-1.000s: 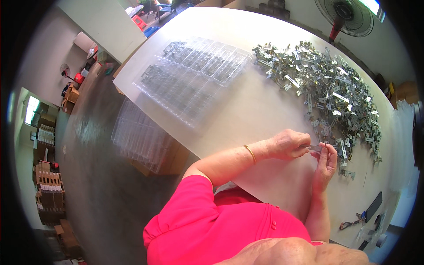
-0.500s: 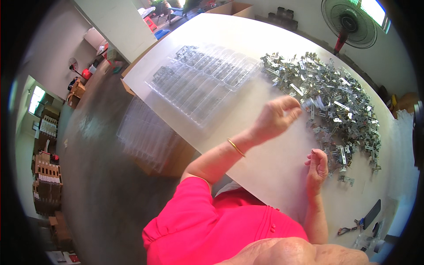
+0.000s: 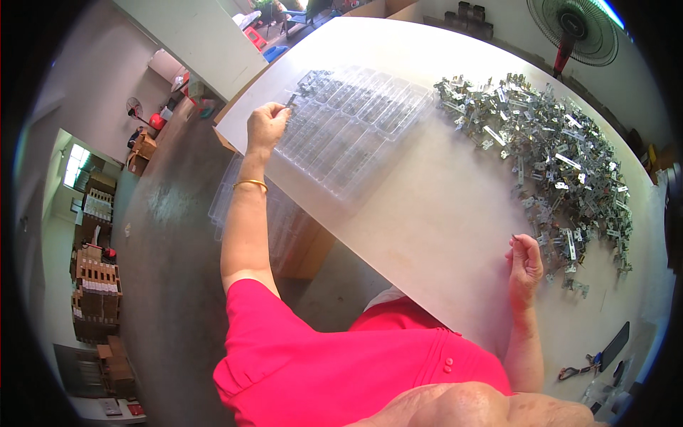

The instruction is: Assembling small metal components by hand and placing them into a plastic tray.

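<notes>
Fingers of the right hand point(image 3: 525, 262) pinch a small part beside the metal pile point(image 3: 555, 160); further off, the left hand point(image 3: 267, 126) has swung away from that pile, its fingers now lowering a metal piece point(image 3: 291, 100) into the clear tray point(image 3: 348, 121)

Left hand point(image 3: 267, 124) holds a small metal piece point(image 3: 290, 101) over a clear compartmented tray point(image 3: 356, 128); right hand point(image 3: 525, 260) (fingers pinched) rests beside heaped metal brackets point(image 3: 555, 153).
</notes>
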`<state>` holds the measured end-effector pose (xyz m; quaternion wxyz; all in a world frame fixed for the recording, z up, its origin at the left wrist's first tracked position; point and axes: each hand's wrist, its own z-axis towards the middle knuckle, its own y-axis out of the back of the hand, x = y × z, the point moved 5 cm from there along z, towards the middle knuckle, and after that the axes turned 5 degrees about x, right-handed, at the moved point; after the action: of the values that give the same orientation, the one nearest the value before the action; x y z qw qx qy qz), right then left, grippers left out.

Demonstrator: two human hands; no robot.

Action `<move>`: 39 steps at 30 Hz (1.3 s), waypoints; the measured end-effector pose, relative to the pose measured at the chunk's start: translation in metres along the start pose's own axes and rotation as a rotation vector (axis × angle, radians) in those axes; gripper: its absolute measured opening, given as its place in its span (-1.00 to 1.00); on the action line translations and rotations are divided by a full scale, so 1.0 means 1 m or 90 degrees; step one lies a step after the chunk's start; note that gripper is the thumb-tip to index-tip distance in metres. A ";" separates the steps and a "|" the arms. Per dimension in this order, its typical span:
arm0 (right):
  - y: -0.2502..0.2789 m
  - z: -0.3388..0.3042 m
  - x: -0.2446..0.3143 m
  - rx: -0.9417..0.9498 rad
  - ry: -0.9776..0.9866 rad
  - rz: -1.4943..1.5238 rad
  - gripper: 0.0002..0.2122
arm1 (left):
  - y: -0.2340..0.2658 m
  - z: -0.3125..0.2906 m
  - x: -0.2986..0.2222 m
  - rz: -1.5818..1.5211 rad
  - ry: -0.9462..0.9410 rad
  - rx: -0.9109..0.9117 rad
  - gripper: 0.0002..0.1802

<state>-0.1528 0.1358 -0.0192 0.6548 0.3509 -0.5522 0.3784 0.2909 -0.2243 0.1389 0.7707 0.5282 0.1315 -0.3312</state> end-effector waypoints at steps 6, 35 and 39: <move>-0.002 0.001 0.001 0.004 0.019 -0.029 -0.90 | -0.002 0.024 0.070 0.144 0.083 0.041 -0.79; -0.003 0.000 0.013 -0.011 0.048 -0.081 -0.93 | -0.037 0.052 0.099 0.366 0.124 0.192 -0.75; -0.003 0.002 0.012 -0.005 0.056 -0.109 -0.93 | -0.037 0.053 0.091 0.388 0.081 0.152 -0.75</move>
<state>-0.1493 0.1340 -0.0069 0.7097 0.3771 -0.4925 0.3341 0.3271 -0.3145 0.0833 0.7573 0.6493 -0.0243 -0.0652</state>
